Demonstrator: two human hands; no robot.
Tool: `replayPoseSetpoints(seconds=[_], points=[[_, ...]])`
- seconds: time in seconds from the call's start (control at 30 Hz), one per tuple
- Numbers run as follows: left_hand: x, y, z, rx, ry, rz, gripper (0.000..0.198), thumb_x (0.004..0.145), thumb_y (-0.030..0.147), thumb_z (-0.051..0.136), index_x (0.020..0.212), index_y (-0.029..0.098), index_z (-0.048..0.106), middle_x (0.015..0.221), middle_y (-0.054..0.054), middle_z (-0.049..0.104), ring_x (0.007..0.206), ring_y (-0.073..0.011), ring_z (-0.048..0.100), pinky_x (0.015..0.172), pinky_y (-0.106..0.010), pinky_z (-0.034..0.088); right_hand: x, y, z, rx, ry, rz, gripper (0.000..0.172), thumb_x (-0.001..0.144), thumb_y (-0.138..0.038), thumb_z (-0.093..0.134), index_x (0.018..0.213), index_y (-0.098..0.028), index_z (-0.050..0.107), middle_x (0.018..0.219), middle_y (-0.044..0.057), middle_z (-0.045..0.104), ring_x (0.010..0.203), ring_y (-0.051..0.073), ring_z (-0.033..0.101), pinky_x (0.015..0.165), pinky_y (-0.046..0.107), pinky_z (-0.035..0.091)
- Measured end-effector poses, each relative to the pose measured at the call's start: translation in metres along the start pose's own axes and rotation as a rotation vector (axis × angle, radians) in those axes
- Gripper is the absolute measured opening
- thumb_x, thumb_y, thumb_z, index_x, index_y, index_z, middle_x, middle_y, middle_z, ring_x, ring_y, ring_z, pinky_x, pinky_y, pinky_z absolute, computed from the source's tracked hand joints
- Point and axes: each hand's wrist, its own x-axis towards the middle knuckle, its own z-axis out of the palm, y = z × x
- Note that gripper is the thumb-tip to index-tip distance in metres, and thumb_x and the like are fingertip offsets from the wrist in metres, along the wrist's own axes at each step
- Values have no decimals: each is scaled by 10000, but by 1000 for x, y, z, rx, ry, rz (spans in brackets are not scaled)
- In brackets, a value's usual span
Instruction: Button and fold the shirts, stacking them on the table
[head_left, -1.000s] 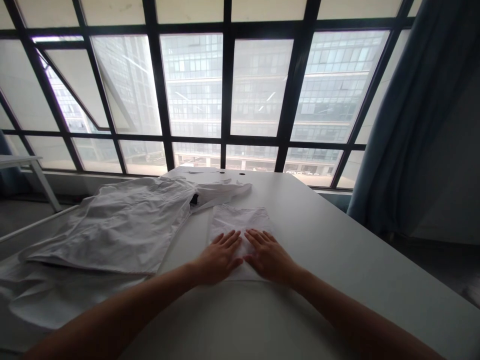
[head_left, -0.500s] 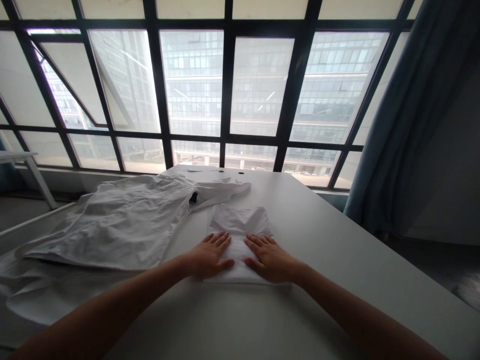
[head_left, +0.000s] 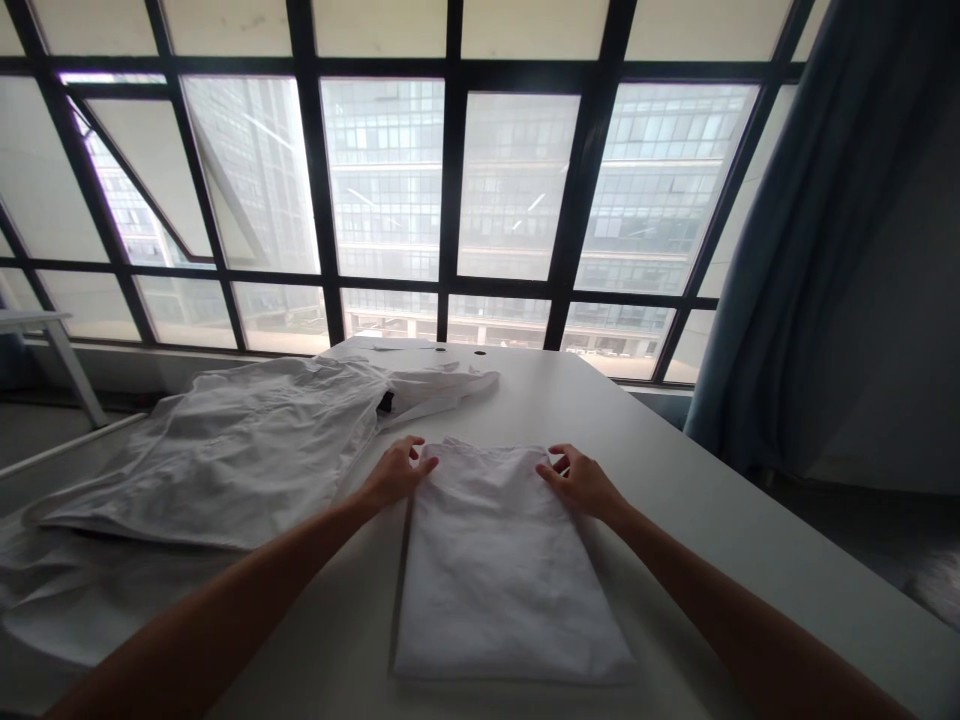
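A white shirt, folded into a flat, smooth rectangle, lies on the table in front of me, its wide edge towards me. At its far left corner is my left hand, thumb over the cloth and fingers curled at the edge. The far right corner is between the thumb and fingers of my right hand. Parts of the fingertips are hidden at the cloth's edge. To the left, a second white shirt lies spread out and wrinkled, a sleeve stretching towards the table's far end and a small dark patch near its top.
The white table runs away from me towards a large black-framed window. A blue curtain hangs on the right, beyond the table's edge. Another white table stands at the far left. More white cloth lies at the near left.
My hands have gone from lying flat on the folded shirt to its far corners, farther apart. The folded shirt now reaches nearer to me and looks larger and smoother.
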Motion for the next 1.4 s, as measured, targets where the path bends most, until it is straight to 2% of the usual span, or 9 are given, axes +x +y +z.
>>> replayPoseSetpoints(seconds=[0.23,0.4,0.47,0.6,0.77,0.83,0.97,1.17,1.4], points=[[14,-3,-4,-299,-71,-151,490,750,326,786,1180,131,655,776,-26,675,662,-167,615,627,-269,482,13,6,13,387,2,69,445,915,-166,761,1311,-71,581,970,80,677,856,183,657,723,215,501],[21,2,-5,-792,-113,-175,631,691,297,869,1257,167,621,844,-16,646,706,-129,613,650,-249,517,19,11,9,744,-80,32,519,947,-180,639,1429,-115,461,1013,86,660,838,189,649,658,225,539],[26,1,-3,-840,-132,-195,622,733,257,828,1306,171,603,856,-18,644,696,-113,607,655,-239,523,20,13,8,706,-76,3,528,992,-229,565,1485,-137,401,1080,105,653,893,208,659,687,250,565],[32,-6,-1,-368,-122,-132,471,834,230,680,1295,146,635,950,-71,693,678,-133,615,656,-274,551,19,14,8,307,16,19,521,972,-184,547,1464,-81,413,1106,126,655,907,228,663,743,291,565],[15,11,-2,205,18,235,392,936,237,536,1292,122,651,1295,-162,666,1055,-260,680,1016,-423,519,5,-2,6,-4,149,-219,421,986,-220,569,1377,-68,545,1282,160,601,1022,241,647,914,334,540],[-1,26,3,281,-41,346,425,997,322,476,1339,123,629,1364,-164,638,1256,-291,600,1110,-449,455,-6,-13,9,-97,116,-371,424,1008,-284,564,1374,-70,577,1365,161,562,1194,272,580,1059,367,472],[-28,43,24,366,-268,535,548,1040,443,396,1468,127,525,1533,-158,499,1462,-271,414,1228,-456,312,-21,-28,26,-241,-137,-564,607,1056,-428,498,1537,-60,463,1545,149,391,1440,288,339,1234,428,248],[-17,20,41,434,-472,433,714,1033,562,330,1577,101,361,1657,-167,262,1560,-279,195,1266,-468,184,-6,-14,36,-366,-321,-447,684,1102,-496,315,1628,-59,310,1633,116,184,1521,251,136,1260,475,105],[6,6,27,494,-473,273,727,1026,580,267,1602,138,311,1680,-161,173,1573,-260,126,1262,-450,114,15,9,30,-390,-324,-253,697,1114,-523,251,1657,-87,227,1649,90,119,1528,239,95,1255,489,109]])
